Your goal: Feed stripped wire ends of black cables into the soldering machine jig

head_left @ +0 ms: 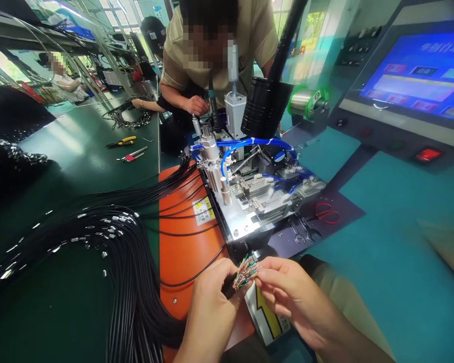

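My left hand [214,294] is wrapped round a bunch of black cables, whose stripped ends stick out as a tuft of thin coloured wires [245,272], green, red, blue and white. Thumb and forefinger of my right hand [287,290] pinch at the right side of this tuft. Just beyond both hands stands a metal bench machine [245,201] with blue air tubes. To the left, a thick bundle of black cables [132,262] with clear tags curves over the dark green table [60,317] toward my left forearm.
An orange base plate [185,252] lies under the machine. Pliers [124,141], wrenches [302,233] and red-handled scissors [327,214] lie around. A control screen [416,80] stands at right, beside a wire spool [308,102]. Across the machine, a co-worker [215,65] leans in, one hand near its back.
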Demonstrator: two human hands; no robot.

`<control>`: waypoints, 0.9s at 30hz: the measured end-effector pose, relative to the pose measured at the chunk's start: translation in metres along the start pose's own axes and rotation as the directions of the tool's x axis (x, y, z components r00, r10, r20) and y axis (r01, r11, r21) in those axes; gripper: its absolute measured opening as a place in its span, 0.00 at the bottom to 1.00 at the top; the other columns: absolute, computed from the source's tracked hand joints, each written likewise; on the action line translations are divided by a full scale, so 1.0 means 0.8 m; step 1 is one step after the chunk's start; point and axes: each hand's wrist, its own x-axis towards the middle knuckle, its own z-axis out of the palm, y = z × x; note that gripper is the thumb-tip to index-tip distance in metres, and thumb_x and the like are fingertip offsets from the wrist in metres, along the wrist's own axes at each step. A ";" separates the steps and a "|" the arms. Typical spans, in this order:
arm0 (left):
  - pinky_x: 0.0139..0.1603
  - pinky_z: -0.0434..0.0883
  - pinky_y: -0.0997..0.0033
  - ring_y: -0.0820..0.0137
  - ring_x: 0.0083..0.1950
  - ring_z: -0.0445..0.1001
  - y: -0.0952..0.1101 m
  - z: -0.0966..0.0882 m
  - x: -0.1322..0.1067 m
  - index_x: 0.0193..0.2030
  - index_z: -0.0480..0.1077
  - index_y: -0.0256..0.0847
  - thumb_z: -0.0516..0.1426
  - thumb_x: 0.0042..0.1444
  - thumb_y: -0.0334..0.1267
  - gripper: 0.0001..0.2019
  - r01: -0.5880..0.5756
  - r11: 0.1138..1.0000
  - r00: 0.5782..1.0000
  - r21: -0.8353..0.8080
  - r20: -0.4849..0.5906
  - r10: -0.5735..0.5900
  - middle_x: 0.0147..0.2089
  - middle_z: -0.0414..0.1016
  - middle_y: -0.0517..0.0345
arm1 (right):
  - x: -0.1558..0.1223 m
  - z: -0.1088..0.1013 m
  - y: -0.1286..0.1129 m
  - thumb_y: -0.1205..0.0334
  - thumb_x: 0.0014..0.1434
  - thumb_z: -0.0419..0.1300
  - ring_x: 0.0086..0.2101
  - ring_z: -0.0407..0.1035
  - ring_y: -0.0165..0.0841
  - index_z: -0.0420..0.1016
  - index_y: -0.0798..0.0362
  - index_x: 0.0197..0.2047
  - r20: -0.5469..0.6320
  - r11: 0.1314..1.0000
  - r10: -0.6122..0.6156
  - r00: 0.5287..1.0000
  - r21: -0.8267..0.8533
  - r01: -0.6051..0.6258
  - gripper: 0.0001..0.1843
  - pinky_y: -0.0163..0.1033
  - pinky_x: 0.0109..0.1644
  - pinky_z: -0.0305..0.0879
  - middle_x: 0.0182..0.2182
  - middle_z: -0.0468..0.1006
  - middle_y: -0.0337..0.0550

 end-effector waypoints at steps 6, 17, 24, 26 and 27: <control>0.24 0.54 0.76 0.72 0.24 0.59 -0.003 -0.001 0.005 0.19 0.60 0.38 0.51 0.54 0.46 0.18 -0.030 0.995 0.988 -0.095 0.150 0.045 0.21 0.59 0.62 | 0.001 -0.004 -0.001 0.59 0.43 0.63 0.18 0.50 0.20 0.69 0.58 0.23 -0.073 0.995 -0.057 0.996 -0.088 0.050 0.11 0.26 0.18 0.41 0.16 0.62 0.33; 0.22 0.54 0.79 0.75 0.22 0.57 -0.003 -0.003 -0.007 0.21 0.62 0.39 0.54 0.52 0.34 0.10 -0.149 0.988 0.979 0.045 -0.136 0.154 0.21 0.57 0.65 | 0.002 -0.001 0.007 0.61 0.47 0.56 0.20 0.56 0.26 0.68 0.55 0.20 0.030 0.837 -0.269 0.963 -0.488 0.249 0.09 0.32 0.24 0.50 0.16 0.64 0.36; 0.23 0.57 0.79 0.74 0.23 0.60 -0.002 -0.003 -0.005 0.22 0.64 0.39 0.54 0.53 0.35 0.10 -0.117 0.993 0.988 -0.030 -0.102 0.114 0.22 0.60 0.64 | 0.005 -0.004 0.001 0.56 0.48 0.59 0.19 0.56 0.26 0.73 0.56 0.25 -0.056 0.890 -0.253 0.966 -0.405 0.209 0.11 0.31 0.20 0.49 0.18 0.66 0.36; 0.23 0.57 0.79 0.74 0.24 0.60 -0.001 -0.002 -0.005 0.22 0.64 0.39 0.54 0.53 0.36 0.10 -0.110 0.993 0.990 -0.043 -0.093 0.106 0.22 0.60 0.64 | 0.006 -0.005 -0.002 0.54 0.47 0.61 0.17 0.53 0.24 0.72 0.57 0.24 -0.078 0.929 -0.215 0.973 -0.325 0.179 0.13 0.30 0.18 0.46 0.16 0.63 0.34; 0.23 0.56 0.79 0.74 0.23 0.60 -0.001 -0.002 -0.005 0.22 0.64 0.39 0.54 0.53 0.36 0.10 -0.107 0.993 0.991 -0.045 -0.087 0.103 0.22 0.60 0.64 | 0.006 -0.005 -0.003 0.53 0.46 0.61 0.17 0.52 0.24 0.72 0.57 0.24 -0.078 0.936 -0.210 0.975 -0.305 0.177 0.14 0.30 0.18 0.45 0.15 0.62 0.34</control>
